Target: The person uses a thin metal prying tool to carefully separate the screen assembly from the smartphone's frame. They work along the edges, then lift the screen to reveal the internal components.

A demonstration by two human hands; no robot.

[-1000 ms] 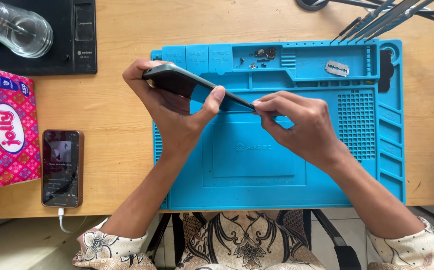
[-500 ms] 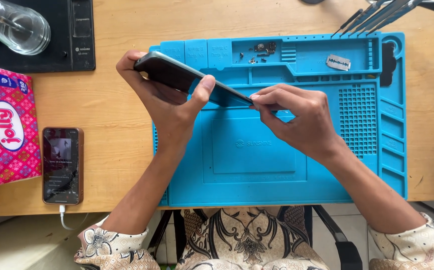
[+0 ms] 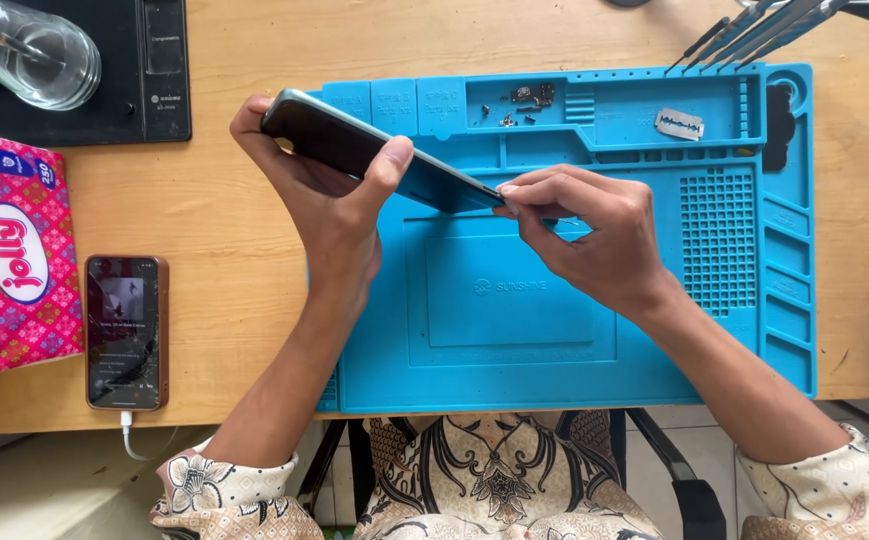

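Shifted slightly left and tilted steeper since the earlier frames: dark phone (image 3: 375, 150), now raised on edge above the far-left part of the blue work mat (image 3: 515, 340), far-left end high, near-right end low and close to the mat surface. Judged as a continued working pass along the phone's lower edge rather than a new step.

Ordered largest to smallest:

- Tabletop (image 3: 225, 320): light wood, carrying all items.
- Blue work mat: centred, compartments along far and right sides, flat recess in the middle.
- Pink tissue pack (image 3: 10, 250): left edge of the tabletop, well apart from the mat.
- Black pad (image 3: 155, 100): far-left corner, with a clear glass vessel (image 3: 35, 55) lying on it.
- Dark phone: gripped across its width, not lying flat.
- Second phone (image 3: 127, 332): left of the mat, screen lit, cable at its near end.
- Left hand (image 3: 330, 205): closed around the dark phone, thumb over the near face, fingers behind.
- Right hand (image 3: 595, 235): fingertips pinched narrow at the phone's low right end; whether a thin tool sits between them, cannot tell.
- Tweezers and picks (image 3: 755, 35): far-right, tips resting at the mat's far rim.
- Razor blade (image 3: 679, 123): in a far compartment.
- Small screws and parts (image 3: 527, 100): far compartment, left of the blade.
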